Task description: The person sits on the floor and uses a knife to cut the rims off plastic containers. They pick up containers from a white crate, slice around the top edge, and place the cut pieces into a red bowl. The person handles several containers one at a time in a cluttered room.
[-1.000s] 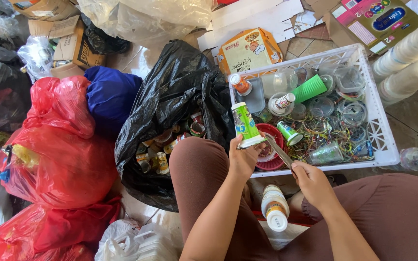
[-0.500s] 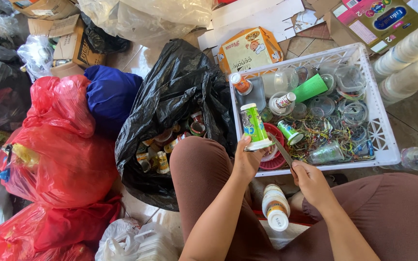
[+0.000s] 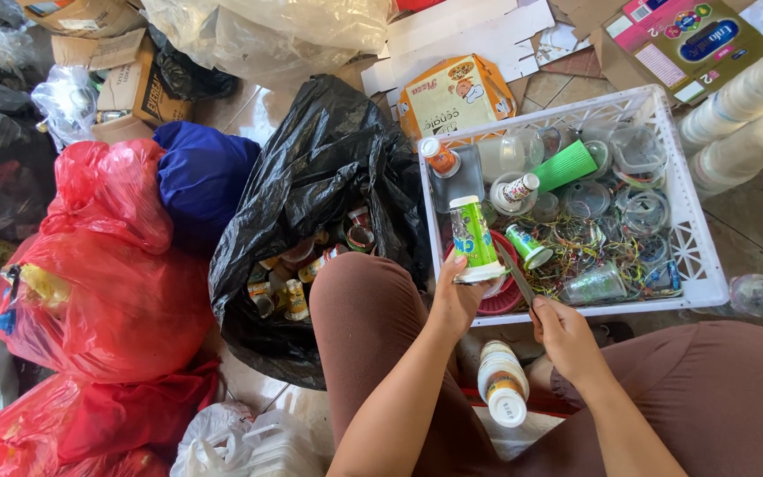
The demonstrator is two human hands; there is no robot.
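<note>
The green-labelled plastic cup [image 3: 474, 238] stands nearly upright in your left hand [image 3: 457, 296], white rim up, base down at the fingers. Your thumb presses the near side of its lower end; the other fingers wrap behind it, so the grip is closed on the bottom part only and the upper label is free. The cup sits above the near left corner of the white plastic crate [image 3: 698, 256], over a red round lid [image 3: 501, 296] lying inside.

Your right hand [image 3: 567, 340] is clenched around the handle of a knife [image 3: 516, 274]. The blade slants up and to the left, its tip just beside the cup's lower right edge; you cannot tell from this view whether metal touches plastic.

Inside the crate: a green ribbed cup [image 3: 567, 165] on its side, a small white bottle [image 3: 517, 190], an orange-capped bottle [image 3: 441, 159], clear lids, and a tangle of coloured strips [image 3: 589, 247].

Between your knees, a white bottle [image 3: 503, 384] with an orange band stands upright.

Left of your left knee, an open black bin bag [image 3: 311, 194] holds more small cups. Beyond it lie red bags [image 3: 117, 283] and a blue bag [image 3: 200, 177]. Flattened cardboard [image 3: 461, 93] lies behind the crate, stacked white cups [image 3: 744, 97] to its right.
</note>
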